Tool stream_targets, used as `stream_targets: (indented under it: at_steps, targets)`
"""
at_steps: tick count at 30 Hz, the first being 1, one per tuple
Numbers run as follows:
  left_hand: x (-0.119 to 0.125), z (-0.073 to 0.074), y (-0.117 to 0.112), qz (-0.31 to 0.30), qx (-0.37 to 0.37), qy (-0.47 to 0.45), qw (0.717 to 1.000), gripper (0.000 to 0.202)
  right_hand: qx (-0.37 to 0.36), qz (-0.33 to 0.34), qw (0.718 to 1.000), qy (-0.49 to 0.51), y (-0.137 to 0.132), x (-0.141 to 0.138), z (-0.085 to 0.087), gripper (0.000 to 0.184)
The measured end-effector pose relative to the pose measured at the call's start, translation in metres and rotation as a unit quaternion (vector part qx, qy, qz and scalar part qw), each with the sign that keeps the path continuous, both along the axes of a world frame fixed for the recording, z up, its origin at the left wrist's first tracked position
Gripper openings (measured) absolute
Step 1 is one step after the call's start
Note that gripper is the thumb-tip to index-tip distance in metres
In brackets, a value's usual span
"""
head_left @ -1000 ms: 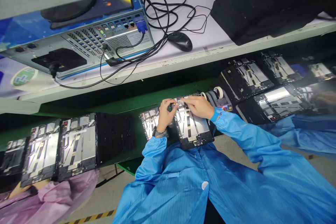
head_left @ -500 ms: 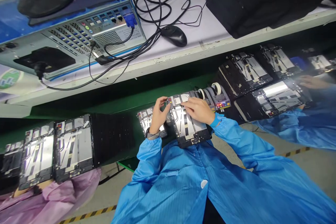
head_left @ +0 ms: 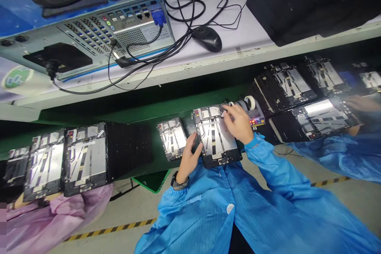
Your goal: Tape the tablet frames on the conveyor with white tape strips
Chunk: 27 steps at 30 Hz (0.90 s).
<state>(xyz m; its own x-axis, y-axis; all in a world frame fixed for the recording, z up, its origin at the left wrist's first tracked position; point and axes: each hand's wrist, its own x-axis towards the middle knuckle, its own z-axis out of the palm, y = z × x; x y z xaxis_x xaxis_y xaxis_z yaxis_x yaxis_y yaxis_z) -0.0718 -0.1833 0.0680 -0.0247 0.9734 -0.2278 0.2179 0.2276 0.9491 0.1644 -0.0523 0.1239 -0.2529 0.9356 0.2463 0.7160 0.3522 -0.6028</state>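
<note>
An opened tablet (head_left: 220, 139) lies in front of me, its silver inside and dark strips facing up. Against its lower left edge rests my left hand (head_left: 189, 158), thumb and fingers apart, gripping nothing. My right hand (head_left: 239, 125) is over the tablet's upper right corner with thumb and forefinger bent together. A small white bit shows by those fingertips; whether they pinch it is too small to tell. Left of my left hand lies a smaller opened device (head_left: 172, 139), untouched.
Tape dispensers (head_left: 256, 117) with a white roll (head_left: 250, 102) stand right of the tablet. More opened tablets (head_left: 86, 162) lie at left beside a co-worker's pink sleeve (head_left: 86, 202), others (head_left: 323, 117) at right by another co-worker's hand. A shelf above holds a computer (head_left: 98, 39) and mouse (head_left: 208, 39).
My left hand has moved from the tablet's upper left corner down to its lower left edge, uncovering the smaller device. My right hand has shifted right to the upper right corner.
</note>
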Motion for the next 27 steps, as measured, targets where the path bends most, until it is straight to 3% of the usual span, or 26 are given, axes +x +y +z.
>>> stream_targets:
  at_steps: [3, 8, 12, 16, 20, 27]
  targets:
    - [0.0, 0.006, -0.005, 0.001, 0.014, 0.014, 1.0, 0.054, -0.011, -0.075, 0.997, 0.029, -0.022, 0.024, -0.006, 0.032]
    - [-0.006, 0.026, 0.022, 0.054, 0.102, 0.113, 0.987, 0.038, 0.0, -0.024, 0.999, 0.035, -0.04, 0.024, 0.0, 0.02]
    - [-0.004, 0.038, 0.058, 0.066, 0.191, 0.175, 0.964, 0.025, -0.034, 0.06, 0.997, 0.02, -0.016, -0.002, 0.015, 0.019]
    - [0.009, 0.035, 0.084, 0.066, 0.216, 0.19, 0.956, 0.022, -0.062, 0.118, 0.991, -0.031, 0.019, -0.031, 0.017, 0.019]
    - [0.016, 0.028, 0.092, 0.07, 0.208, 0.184, 0.958, 0.029, -0.098, 0.152, 0.981, -0.069, 0.037, -0.049, 0.011, 0.019]
    - [0.016, 0.025, 0.093, 0.078, 0.191, 0.169, 0.964, 0.026, -0.127, 0.151, 0.978, -0.065, 0.036, -0.056, 0.011, 0.02]
